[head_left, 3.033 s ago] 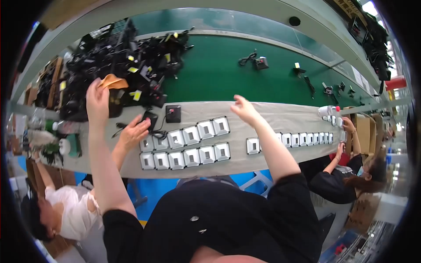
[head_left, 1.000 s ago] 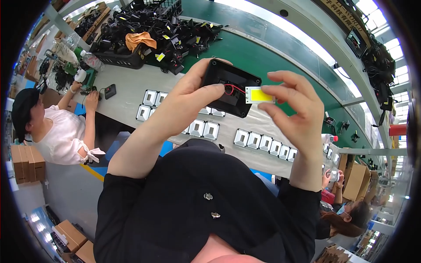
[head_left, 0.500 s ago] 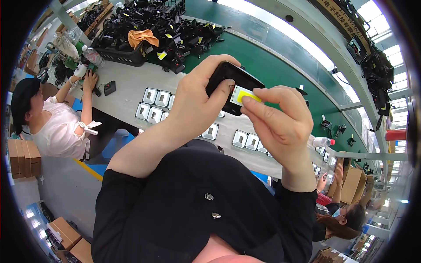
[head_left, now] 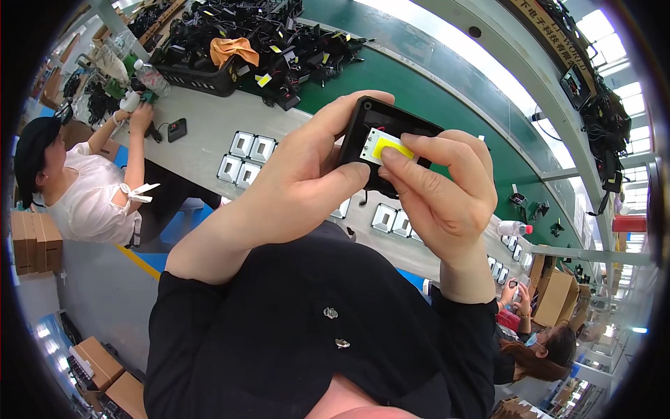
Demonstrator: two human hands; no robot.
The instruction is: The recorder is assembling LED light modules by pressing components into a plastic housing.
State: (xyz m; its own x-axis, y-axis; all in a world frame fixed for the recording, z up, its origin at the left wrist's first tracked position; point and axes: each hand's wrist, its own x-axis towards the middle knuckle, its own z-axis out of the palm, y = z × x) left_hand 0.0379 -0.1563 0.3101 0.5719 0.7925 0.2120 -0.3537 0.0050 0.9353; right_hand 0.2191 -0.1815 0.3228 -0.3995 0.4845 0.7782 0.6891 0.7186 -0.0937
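Note:
My left hand (head_left: 307, 171) grips a black lamp housing (head_left: 352, 143) by its left side, thumb along the near edge. The housing's open face is turned up toward me. Between the thumb and fingers of my right hand (head_left: 450, 188) is a white LED plate with a yellow centre (head_left: 373, 145). This plate lies over the housing's open face, tilted to its edges. A little red wire shows beside the plate's top corner. My right fingers hide the plate's right end and part of the housing.
Silver-framed square pieces (head_left: 239, 167) stand in groups on the grey worktop (head_left: 202, 115). A black crate (head_left: 195, 80) and a heap of black wired parts (head_left: 300, 63) lie at the far left, with an orange cloth (head_left: 234, 51). Co-workers sit at left (head_left: 91, 174) and right (head_left: 534, 349).
The housing has turned so more of its inside faces me. My left thumb has moved off the LED plate to the housing's near edge. My right hand still holds the plate.

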